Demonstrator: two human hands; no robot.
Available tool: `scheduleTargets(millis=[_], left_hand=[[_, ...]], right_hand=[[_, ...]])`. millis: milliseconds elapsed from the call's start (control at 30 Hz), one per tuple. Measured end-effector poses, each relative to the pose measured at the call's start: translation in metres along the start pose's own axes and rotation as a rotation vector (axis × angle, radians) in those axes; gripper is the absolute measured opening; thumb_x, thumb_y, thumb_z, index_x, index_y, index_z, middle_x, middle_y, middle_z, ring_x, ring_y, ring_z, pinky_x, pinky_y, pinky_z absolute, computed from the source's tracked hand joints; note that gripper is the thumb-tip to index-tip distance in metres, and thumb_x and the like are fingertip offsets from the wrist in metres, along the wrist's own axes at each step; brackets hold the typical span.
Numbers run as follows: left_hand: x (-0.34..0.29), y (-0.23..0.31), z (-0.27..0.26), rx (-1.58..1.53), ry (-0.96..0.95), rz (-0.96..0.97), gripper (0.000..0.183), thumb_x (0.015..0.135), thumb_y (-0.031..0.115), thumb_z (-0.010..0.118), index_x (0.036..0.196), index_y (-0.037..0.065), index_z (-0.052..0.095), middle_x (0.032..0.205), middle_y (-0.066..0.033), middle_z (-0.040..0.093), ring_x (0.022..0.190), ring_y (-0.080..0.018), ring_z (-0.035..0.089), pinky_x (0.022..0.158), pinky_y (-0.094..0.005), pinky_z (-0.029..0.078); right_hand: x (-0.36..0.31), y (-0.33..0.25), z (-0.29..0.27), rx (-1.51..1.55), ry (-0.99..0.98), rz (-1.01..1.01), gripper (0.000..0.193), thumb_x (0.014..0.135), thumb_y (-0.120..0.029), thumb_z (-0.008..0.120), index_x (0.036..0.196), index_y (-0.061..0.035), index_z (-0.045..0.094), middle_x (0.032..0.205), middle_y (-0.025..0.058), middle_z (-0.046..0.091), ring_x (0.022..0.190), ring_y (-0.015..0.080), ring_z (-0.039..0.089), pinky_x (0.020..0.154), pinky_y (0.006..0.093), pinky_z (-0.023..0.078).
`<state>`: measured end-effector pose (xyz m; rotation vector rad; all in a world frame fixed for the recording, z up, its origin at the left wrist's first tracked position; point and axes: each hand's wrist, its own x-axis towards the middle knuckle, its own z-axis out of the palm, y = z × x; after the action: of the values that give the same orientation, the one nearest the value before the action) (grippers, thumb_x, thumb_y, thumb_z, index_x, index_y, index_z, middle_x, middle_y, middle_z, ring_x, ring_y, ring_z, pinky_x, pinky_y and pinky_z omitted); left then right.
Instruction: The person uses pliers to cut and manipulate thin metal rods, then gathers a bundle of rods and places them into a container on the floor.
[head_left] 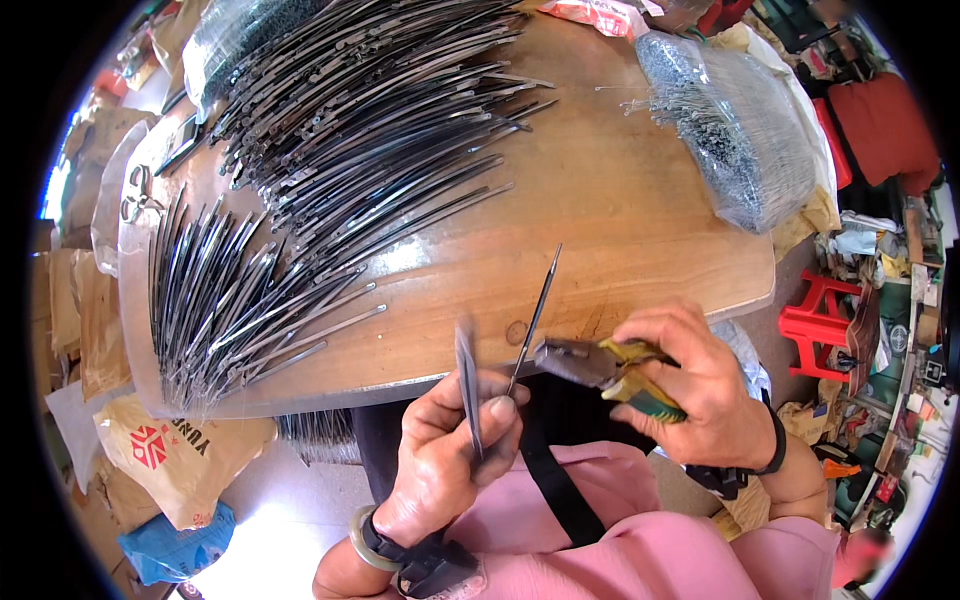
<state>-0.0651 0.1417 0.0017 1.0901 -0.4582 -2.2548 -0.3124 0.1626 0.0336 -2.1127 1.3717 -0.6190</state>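
Observation:
My left hand [432, 468] is closed around a slim dark metal rod [541, 303], pinched between thumb and fingers, its thin tip pointing up and away over the table. A flat grey metal strip [467, 385], partly blurred, also sticks up from this hand. My right hand [705, 385] grips pliers [583, 362] with yellow and green handles. Their jaws sit just right of the rod, seemingly apart from it; whether they hold anything is unclear. Both hands are at the table's near edge. Long dark metal strips [350, 130] lie heaped at the far left, with another fanned bundle [215, 300] nearer.
The wooden table [600, 200] has a curved near edge. A clear plastic bag of thin wires [745, 140] lies at its far right. Scissors [138, 195] rest on the left side. A red stool [820, 325] stands right, a tan printed bag [185, 455] lower left.

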Motion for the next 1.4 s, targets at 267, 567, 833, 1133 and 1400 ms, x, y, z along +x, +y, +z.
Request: scheduleTargets(millis=[267,567,833,1133,1400], left_hand=[[-0.009,-0.001,0.007,0.201,0.062,0.321,0.012,0.097,0.008,0.06,0.099,-0.003,0.056,0.063,-0.0042,0.054,0.049,-0.0066,0.038,0.045,-0.0212,0.029],[-0.007,-0.003,-0.007,0.415,0.045,0.452,0.007,0.096,0.002,0.059,0.099,-0.004,0.058,0.069,-0.0048,0.058,0.056,-0.0066,0.047,0.051,-0.0197,0.037],[-0.021,0.014,-0.021,0.368,0.312,0.531,0.003,0.09,-0.001,0.057,0.089,0.0,0.055,0.061,-0.0034,0.054,0.042,-0.0072,0.042,0.039,-0.0219,0.028],[-0.058,0.071,-0.096,0.733,0.734,0.743,0.009,0.091,-0.003,0.058,0.099,-0.003,0.062,0.066,-0.0007,0.056,0.051,-0.0052,0.045,0.047,-0.0197,0.032],[-0.037,0.119,-0.116,1.691,0.714,1.036,0.034,0.076,-0.003,0.07,0.109,-0.004,0.065,0.104,-0.018,0.059,0.091,-0.0299,0.058,0.082,-0.036,0.048]], right_hand=[[-0.001,-0.01,0.005,0.098,-0.106,0.031,0.036,0.065,-0.01,0.083,0.095,0.0046,0.068,0.118,0.019,0.061,0.096,0.0352,0.063,0.084,0.0397,0.05],[0.005,-0.012,0.014,0.02,-0.192,-0.034,0.035,0.068,-0.013,0.078,0.095,0.0035,0.063,0.111,0.0199,0.057,0.094,0.0358,0.062,0.08,0.0401,0.052],[0.04,-0.024,0.035,-0.007,-0.251,-0.17,0.031,0.069,-0.016,0.072,0.087,0.0023,0.055,0.097,0.0197,0.055,0.083,0.0316,0.061,0.068,0.037,0.054],[0.089,0.038,-0.035,-0.27,0.108,-0.027,0.031,0.081,-0.011,0.071,0.108,0.0036,0.066,0.106,0.0182,0.061,0.086,0.0344,0.067,0.076,0.0396,0.054],[0.151,0.088,-0.056,-0.892,0.188,-0.258,0.015,0.066,0.005,0.061,0.08,0.0026,0.057,0.098,0.0163,0.053,0.091,0.0352,0.057,0.074,0.0424,0.051]])
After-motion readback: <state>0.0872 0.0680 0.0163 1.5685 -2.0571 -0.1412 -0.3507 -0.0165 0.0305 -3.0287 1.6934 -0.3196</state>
